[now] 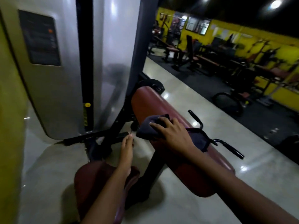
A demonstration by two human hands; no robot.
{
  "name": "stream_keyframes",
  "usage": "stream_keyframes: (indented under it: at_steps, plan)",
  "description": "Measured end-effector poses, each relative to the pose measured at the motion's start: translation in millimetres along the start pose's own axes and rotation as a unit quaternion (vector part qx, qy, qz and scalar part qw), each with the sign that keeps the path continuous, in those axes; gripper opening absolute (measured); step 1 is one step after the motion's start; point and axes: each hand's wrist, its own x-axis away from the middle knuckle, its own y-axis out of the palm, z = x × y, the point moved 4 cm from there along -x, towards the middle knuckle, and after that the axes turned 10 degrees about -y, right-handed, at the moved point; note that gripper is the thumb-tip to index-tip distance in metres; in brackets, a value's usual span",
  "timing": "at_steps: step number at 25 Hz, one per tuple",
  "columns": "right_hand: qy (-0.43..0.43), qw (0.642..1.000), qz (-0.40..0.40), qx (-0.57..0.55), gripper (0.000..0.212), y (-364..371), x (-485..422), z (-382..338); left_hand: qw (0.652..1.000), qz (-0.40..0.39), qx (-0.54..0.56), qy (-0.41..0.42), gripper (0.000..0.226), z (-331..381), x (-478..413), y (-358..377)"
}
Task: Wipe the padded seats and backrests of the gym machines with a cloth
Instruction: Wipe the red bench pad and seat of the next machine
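Observation:
A long maroon padded backrest (145, 104) runs from the machine's base toward the lower right. My right hand (171, 135) lies flat on a dark purple cloth (145, 128) and presses it onto the pad's middle. Part of the cloth (196, 139) also shows behind my wrist. My left hand (127, 149) reaches forward with straight fingers beside the pad's left edge, holding nothing; whether it touches the pad I cannot tell. A maroon padded seat (93, 177) sits lower, under my left forearm.
A grey weight-stack housing (68, 78) with a black slot and yellow pin (87, 105) stands at left. Black handles (226, 146) jut out right of the pad. Glossy tile floor (210, 123) lies around; benches and racks (202, 60) line the yellow far wall.

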Motion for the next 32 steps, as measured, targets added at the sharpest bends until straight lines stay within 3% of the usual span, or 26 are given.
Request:
stream_keyframes:
  at_steps: [4, 7, 10, 12, 14, 16, 18, 20, 23, 24, 29, 32]
  plan:
    - [-0.070, 0.983, -0.140, 0.099, 0.055, 39, 14, 40, 0.999, 0.013, 0.006, -0.037, 0.046, -34, -16, 34]
    - [-0.131, 0.969, -0.204, 0.037, 0.061, 51, 4, 52, 0.997, 0.045, 0.050, -0.045, 0.050, -47, -21, 59]
    - [-0.198, 0.968, -0.155, 0.014, 0.058, 53, -28, 58, 0.987, 0.054, 0.126, -0.084, 0.063, -57, -32, 84]
    - [-0.246, 0.958, -0.150, 0.003, 0.052, 60, -58, 69, 0.975, 0.074, 0.178, -0.110, 0.088, -63, -46, 98]
    - [-0.259, 0.953, -0.157, -0.008, 0.056, 70, -94, 79, 0.965, 0.082, 0.215, -0.126, 0.117, -78, -69, 108]
    - [-0.251, 0.955, -0.156, -0.003, 0.063, 77, -130, 84, 0.965, 0.079, 0.211, -0.135, 0.125, -80, -81, 116]
    - [-0.250, 0.957, -0.145, 0.007, 0.055, 78, -145, 85, 0.961, 0.092, 0.230, -0.121, 0.131, -62, -73, 116]
    - [-0.282, 0.951, -0.125, -0.006, 0.053, 76, -128, 87, 0.959, 0.112, 0.243, -0.098, 0.125, -38, -59, 115]
    - [-0.324, 0.938, -0.098, -0.080, 0.064, 70, -86, 95, 0.957, 0.167, 0.231, -0.057, 0.080, -22, -52, 117]
    - [-0.328, 0.935, -0.089, -0.101, 0.068, 70, -87, 99, 0.956, 0.182, 0.225, -0.055, 0.075, -23, -52, 117]
    - [-0.323, 0.934, -0.097, -0.117, 0.070, 85, -169, 106, 0.973, 0.134, 0.176, -0.072, 0.115, -21, -84, 112]
    - [-0.306, 0.944, -0.091, -0.086, 0.056, 99, -232, 112, 0.976, 0.166, 0.128, -0.060, 0.086, 9, -109, 109]
